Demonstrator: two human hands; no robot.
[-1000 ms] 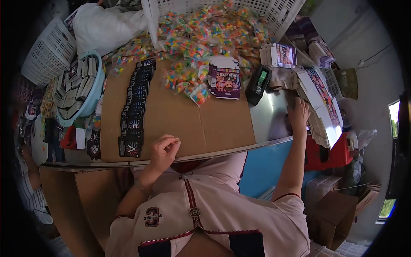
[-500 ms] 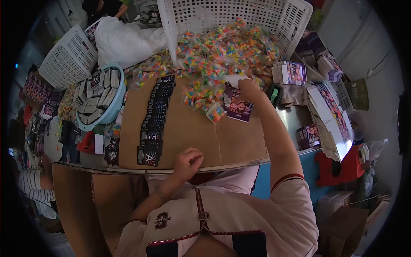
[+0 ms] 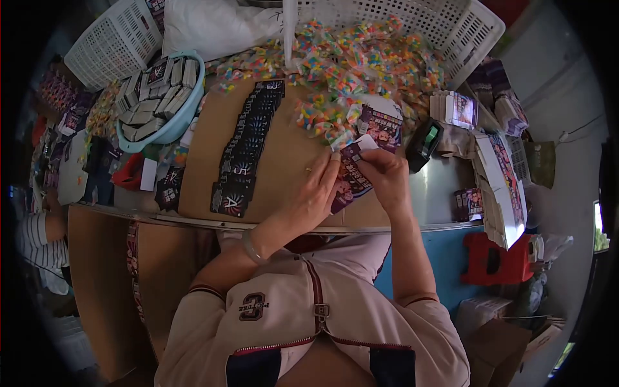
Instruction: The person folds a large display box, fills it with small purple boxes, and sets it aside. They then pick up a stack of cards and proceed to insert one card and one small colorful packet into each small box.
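Note:
A flat purple printed box with a white flap is between my hands above the front of the cardboard sheet. My right hand pinches its upper right part. My left hand closes on its left edge, fingers pointing up. More purple boxes lie just behind it, beside small clear bags of colourful pieces. To the left, a long overlapping row of black cards runs away from me.
A blue basin of card packs stands left, near a white basket. Another white basket tips over the bag heap. A black tape dispenser, stacked boxes and white cartons are on the right.
My right hand has come back toward me with a purple box from the pile. My left hand has moved up and right from the table edge to the box. The view has shifted.

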